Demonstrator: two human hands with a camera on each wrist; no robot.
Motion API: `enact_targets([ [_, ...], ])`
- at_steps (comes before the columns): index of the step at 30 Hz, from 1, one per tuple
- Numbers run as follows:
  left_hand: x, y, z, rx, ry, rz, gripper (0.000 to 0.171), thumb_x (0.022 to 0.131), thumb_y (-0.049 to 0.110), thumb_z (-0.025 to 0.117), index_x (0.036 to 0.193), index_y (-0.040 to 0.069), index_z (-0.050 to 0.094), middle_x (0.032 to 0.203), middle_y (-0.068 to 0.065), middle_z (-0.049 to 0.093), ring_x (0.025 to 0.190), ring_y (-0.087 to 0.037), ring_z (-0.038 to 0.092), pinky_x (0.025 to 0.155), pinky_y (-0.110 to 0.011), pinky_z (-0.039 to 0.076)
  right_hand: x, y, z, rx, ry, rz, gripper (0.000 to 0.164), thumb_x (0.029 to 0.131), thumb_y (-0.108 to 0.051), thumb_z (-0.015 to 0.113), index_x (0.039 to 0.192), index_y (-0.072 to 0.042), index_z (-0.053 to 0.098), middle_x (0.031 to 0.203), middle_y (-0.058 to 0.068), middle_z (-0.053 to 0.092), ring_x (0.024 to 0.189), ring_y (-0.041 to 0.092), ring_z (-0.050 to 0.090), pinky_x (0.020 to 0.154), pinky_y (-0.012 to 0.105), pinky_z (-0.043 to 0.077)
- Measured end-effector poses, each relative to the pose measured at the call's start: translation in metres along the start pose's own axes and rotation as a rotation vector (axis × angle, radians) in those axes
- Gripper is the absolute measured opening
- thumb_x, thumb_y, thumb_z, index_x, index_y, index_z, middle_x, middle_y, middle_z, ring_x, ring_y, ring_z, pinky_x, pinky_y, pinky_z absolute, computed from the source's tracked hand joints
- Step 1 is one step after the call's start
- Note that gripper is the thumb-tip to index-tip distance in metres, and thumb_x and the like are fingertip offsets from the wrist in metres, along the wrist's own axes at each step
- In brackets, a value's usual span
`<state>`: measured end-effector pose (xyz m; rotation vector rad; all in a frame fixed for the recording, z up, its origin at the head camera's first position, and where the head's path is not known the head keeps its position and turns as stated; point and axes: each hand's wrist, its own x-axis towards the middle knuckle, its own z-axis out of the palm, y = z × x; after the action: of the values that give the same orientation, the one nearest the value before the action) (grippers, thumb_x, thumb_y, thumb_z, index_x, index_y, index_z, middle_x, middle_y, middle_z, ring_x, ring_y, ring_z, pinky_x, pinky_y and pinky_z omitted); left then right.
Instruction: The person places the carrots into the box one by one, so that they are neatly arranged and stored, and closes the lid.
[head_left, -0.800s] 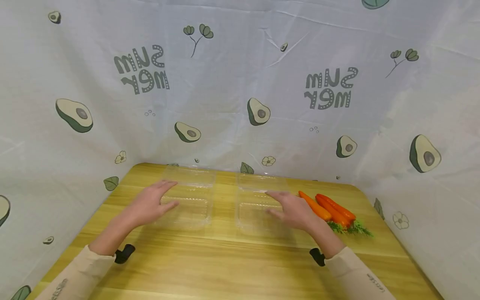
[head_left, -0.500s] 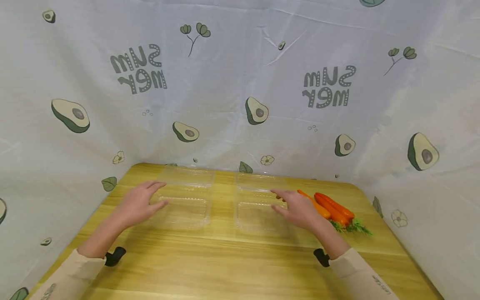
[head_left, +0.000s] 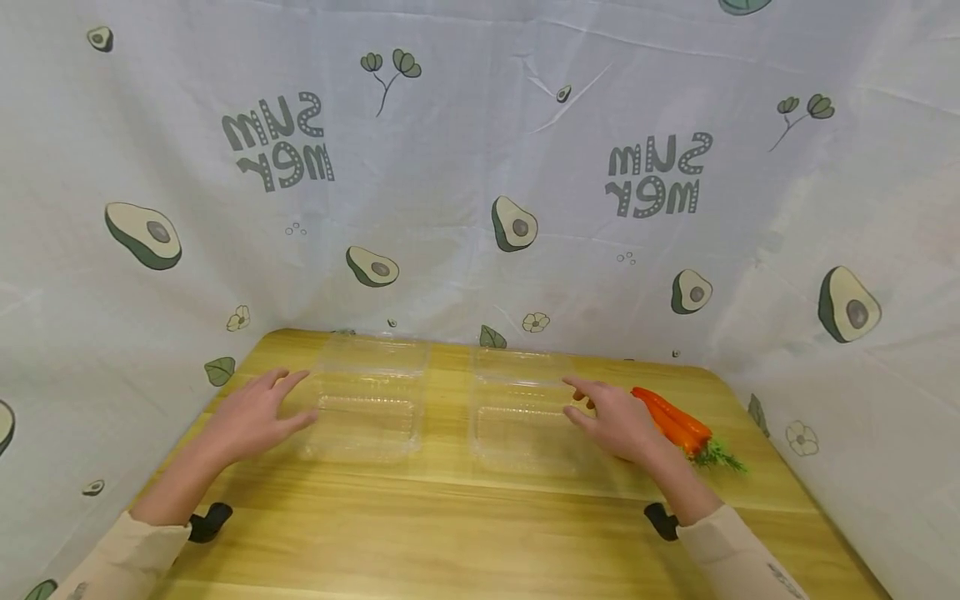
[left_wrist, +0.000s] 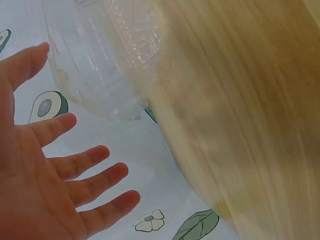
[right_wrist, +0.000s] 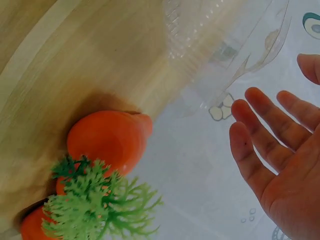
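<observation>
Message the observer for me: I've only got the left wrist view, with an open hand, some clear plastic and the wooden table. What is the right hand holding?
Observer: Nothing; the right hand is open.
Operator: Okay. Is there anything on the table over on that side?
Observer: Yes, orange carrots with leafy green tops lie on the table at the right, partly behind that hand in the head view.
Operator: And the clear plastic, is that just one container?
Observer: No, the head view shows two side by side: a left container and a right container, with a strip of bare table between them.
</observation>
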<state>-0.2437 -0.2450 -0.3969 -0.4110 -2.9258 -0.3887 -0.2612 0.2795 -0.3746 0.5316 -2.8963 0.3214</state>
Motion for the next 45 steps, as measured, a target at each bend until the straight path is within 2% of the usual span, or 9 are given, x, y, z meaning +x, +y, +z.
enact_targets([
  [4,-0.003,-0.004,0.001,-0.005,-0.038,-0.017,0.080,0.094,0.058,0.061,0.152,0.005,0.043,0.148,-0.035,0.043,0.131,-0.057,0.043,0.093,-0.071,0.041,-0.005,0.006,-0.001,-0.006,0.011,0.032,0.051,0.097,-0.034,0.067,0.143,-0.016,0.058,0.101,0.003,0.071,0.079,0.019,0.060,0.064,0.035,0.051],
  [9,-0.004,-0.009,0.002,-0.042,-0.068,-0.024,0.086,0.093,0.062,0.061,0.152,0.003,0.041,0.148,-0.034,0.043,0.133,-0.056,0.042,0.096,-0.072,0.040,-0.011,0.014,-0.004,0.018,0.040,0.042,0.051,0.097,-0.033,0.067,0.143,-0.014,0.057,0.114,0.010,0.072,0.091,0.028,0.067,0.069,0.042,0.055],
  [13,-0.005,-0.012,0.001,-0.100,-0.100,-0.017,0.092,0.090,0.064,0.064,0.152,0.001,0.040,0.148,-0.035,0.043,0.133,-0.057,0.042,0.096,-0.071,0.040,-0.015,0.020,-0.006,0.050,0.052,0.057,0.052,0.098,-0.033,0.066,0.144,-0.012,0.056,0.114,0.012,0.073,0.094,0.030,0.068,0.071,0.044,0.056],
  [18,-0.004,-0.014,0.001,-0.171,-0.155,0.003,0.100,0.086,0.064,0.069,0.153,-0.004,0.037,0.149,-0.034,0.043,0.134,-0.056,0.042,0.101,-0.068,0.039,-0.020,0.027,-0.010,0.067,0.058,0.090,0.052,0.099,-0.033,0.065,0.144,-0.011,0.056,0.122,0.016,0.070,0.102,0.035,0.067,0.079,0.052,0.056],
  [24,-0.002,-0.016,0.003,-0.222,-0.203,0.013,0.106,0.083,0.063,0.072,0.154,-0.005,0.032,0.146,-0.034,0.046,0.133,-0.055,0.043,0.101,-0.067,0.040,-0.029,0.034,-0.011,0.085,0.081,0.108,0.047,0.099,-0.026,0.065,0.143,-0.011,0.057,0.113,0.011,0.071,0.093,0.028,0.066,0.071,0.042,0.054],
  [28,-0.004,-0.018,0.006,-0.238,-0.220,0.009,0.108,0.083,0.064,0.072,0.155,-0.003,0.030,0.146,-0.034,0.046,0.133,-0.055,0.043,0.100,-0.067,0.041,-0.034,0.038,-0.010,0.118,0.081,0.137,0.046,0.099,-0.023,0.064,0.142,-0.011,0.058,0.110,0.012,0.071,0.091,0.026,0.065,0.070,0.039,0.054],
  [34,-0.007,-0.020,0.008,-0.236,-0.229,-0.001,0.107,0.083,0.064,0.071,0.156,-0.002,0.030,0.148,-0.034,0.044,0.134,-0.056,0.042,0.099,-0.068,0.041,-0.040,0.042,-0.010,0.199,0.079,0.189,0.046,0.099,-0.022,0.063,0.142,-0.005,0.056,0.102,0.011,0.070,0.090,0.026,0.064,0.064,0.032,0.051],
  [45,-0.005,-0.022,0.008,-0.258,-0.255,0.002,0.107,0.085,0.062,0.071,0.158,-0.002,0.026,0.149,-0.036,0.042,0.134,-0.057,0.041,0.099,-0.068,0.041,-0.049,0.049,-0.006,0.251,0.113,0.200,0.046,0.097,-0.019,0.066,0.137,0.002,0.058,0.091,0.009,0.067,0.075,0.018,0.057,0.057,0.027,0.046],
])
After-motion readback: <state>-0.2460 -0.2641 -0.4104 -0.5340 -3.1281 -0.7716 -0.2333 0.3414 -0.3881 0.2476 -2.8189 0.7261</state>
